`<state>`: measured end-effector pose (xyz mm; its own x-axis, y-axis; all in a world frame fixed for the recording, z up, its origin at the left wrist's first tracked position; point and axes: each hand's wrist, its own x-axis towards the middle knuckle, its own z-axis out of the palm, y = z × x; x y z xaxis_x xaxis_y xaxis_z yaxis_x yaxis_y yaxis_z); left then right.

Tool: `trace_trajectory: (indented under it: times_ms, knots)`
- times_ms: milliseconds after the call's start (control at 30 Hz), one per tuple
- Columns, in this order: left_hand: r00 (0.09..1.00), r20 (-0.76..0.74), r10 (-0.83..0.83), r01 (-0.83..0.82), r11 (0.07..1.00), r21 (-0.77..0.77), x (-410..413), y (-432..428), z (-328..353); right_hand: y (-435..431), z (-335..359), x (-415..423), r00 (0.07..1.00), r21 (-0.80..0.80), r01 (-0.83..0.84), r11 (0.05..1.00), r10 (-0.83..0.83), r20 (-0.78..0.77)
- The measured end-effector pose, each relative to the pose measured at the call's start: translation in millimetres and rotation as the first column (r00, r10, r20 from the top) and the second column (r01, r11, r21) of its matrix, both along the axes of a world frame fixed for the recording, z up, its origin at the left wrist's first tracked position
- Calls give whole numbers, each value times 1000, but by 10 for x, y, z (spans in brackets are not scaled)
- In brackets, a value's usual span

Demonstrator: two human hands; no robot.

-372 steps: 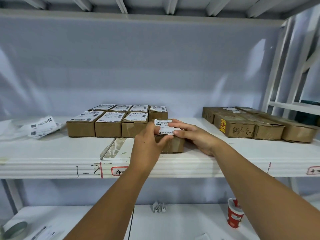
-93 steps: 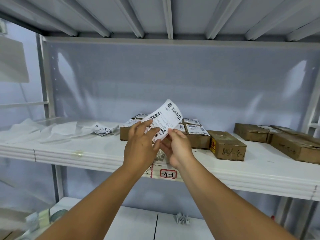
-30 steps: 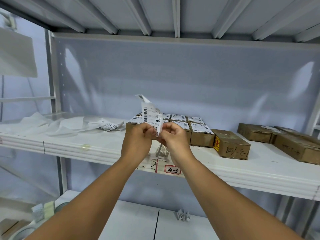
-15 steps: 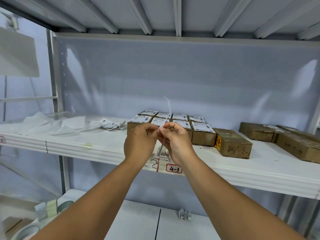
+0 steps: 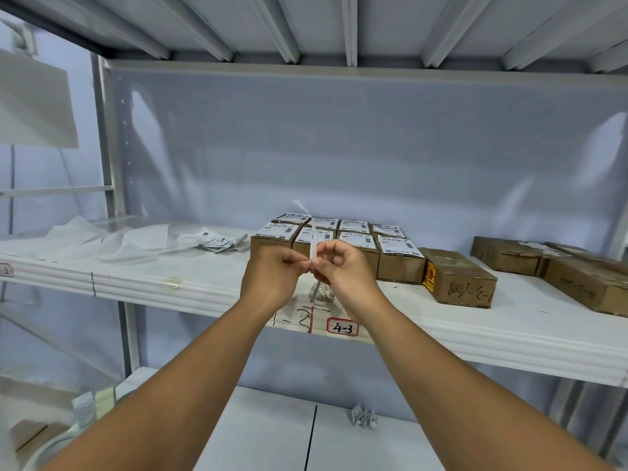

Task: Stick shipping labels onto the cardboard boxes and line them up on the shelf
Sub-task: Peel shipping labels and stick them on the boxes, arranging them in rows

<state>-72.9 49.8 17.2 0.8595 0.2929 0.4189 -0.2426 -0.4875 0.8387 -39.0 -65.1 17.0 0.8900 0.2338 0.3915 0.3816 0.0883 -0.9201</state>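
- Pinches a shipping label [image 5: 312, 249], seen edge-on, between left hand [image 5: 272, 278] and right hand [image 5: 345, 271], fingertips of both closed on its lower end.
- Looks like the peeling step: separating label from backing, though too thin to confirm.
- Calls next for freeing the sticky face, then pressing it flat on the bare cardboard box [image 5: 458, 280].
- Holds the label in front of the labelled boxes [image 5: 355, 241] on the shelf [image 5: 204, 283]; finds the bare box just right of them, beyond the right hand.

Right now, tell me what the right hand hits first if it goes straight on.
Likely the labelled boxes just behind the right hand, which pinches a label; depth is unclear.
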Motion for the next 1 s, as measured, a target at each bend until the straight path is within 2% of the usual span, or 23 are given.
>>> trace_trajectory:
  times_ms: [167,300,467,600,733,800,933,1000]
  knots:
    - [996,-44,-73,70,995,-68,36,61,15,-29,24,32,1000,-85,-2,996,2,10]
    - [997,-55,-49,46,997,-57,80,90,1,-58,43,36,998,-72,-64,995,64,-7]
    - [990,-45,137,-129,981,147,45,57,12,-64,28,63,999,-176,-53,983,53,-1]
    - [968,50,247,-248,897,366,-8,14,8,-45,34,42,998,-321,23,947,-2,67]
    - [948,128,292,-318,844,433,23,43,-16,-61,58,50,988,-498,121,859,-54,146]
    - [950,128,284,-311,855,416,44,51,-38,-58,58,45,978,-518,154,841,-56,200]
    - [976,120,184,-210,940,268,37,22,-20,-36,26,5,971,-425,129,896,-26,239]
    - [981,116,154,-178,955,239,21,-2,-7,-15,-11,2,975,-371,118,921,-36,220]
